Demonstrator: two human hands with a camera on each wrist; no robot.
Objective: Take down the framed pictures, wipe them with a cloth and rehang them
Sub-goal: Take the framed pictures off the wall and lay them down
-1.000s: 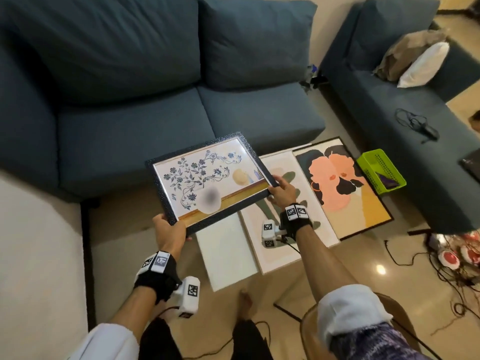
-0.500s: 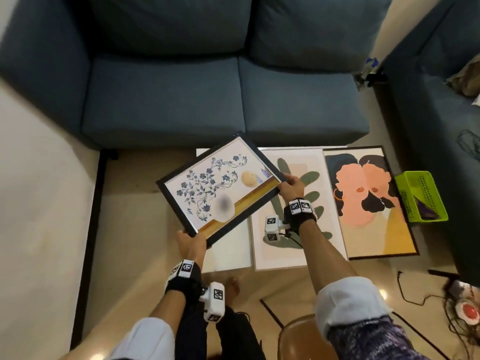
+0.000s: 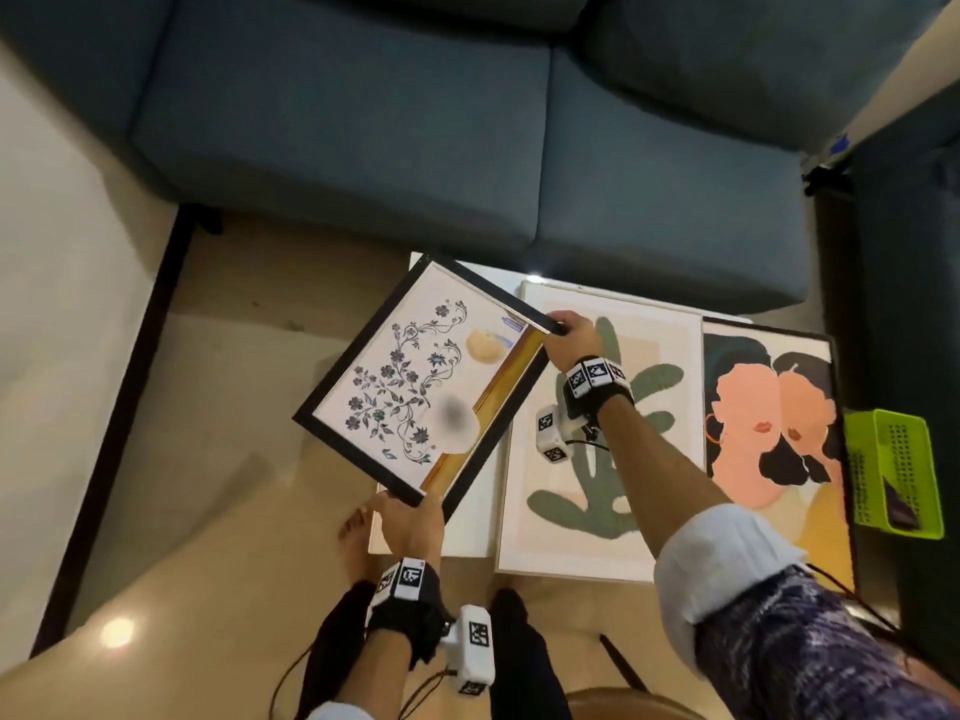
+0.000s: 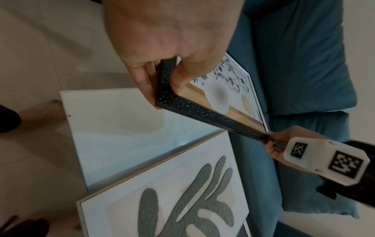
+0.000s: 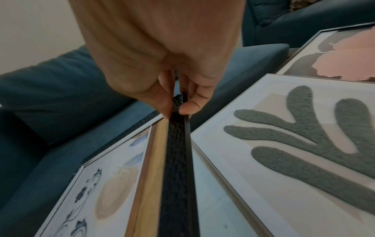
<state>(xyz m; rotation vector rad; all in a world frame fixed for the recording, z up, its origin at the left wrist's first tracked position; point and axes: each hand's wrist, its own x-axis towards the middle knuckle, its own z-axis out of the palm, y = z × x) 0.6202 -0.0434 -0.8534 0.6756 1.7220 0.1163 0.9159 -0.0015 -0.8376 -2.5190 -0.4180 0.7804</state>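
Note:
Both my hands hold a black-framed floral picture (image 3: 415, 387) tilted above a white table (image 3: 467, 532). My left hand (image 3: 410, 517) pinches its near corner, thumb on the glass side and fingers behind, as the left wrist view shows at the black-framed floral picture (image 4: 202, 109). My right hand (image 3: 569, 337) pinches the far right corner of the black frame edge (image 5: 176, 144). A white-framed green leaf picture (image 3: 602, 439) lies flat beside it, and a black-framed picture of two faces (image 3: 769, 423) lies to its right.
A blue sofa (image 3: 415, 122) runs along the far side of the table. A lime green basket (image 3: 893, 475) sits at the right beside a second dark sofa (image 3: 914, 252). My bare foot (image 3: 353, 532) stands on the tiled floor by the table's near left corner.
The floral picture has swung clockwise and come lower toward the white table; both hands keep their corners. My head has tipped downward, so the sofa now fills the top.

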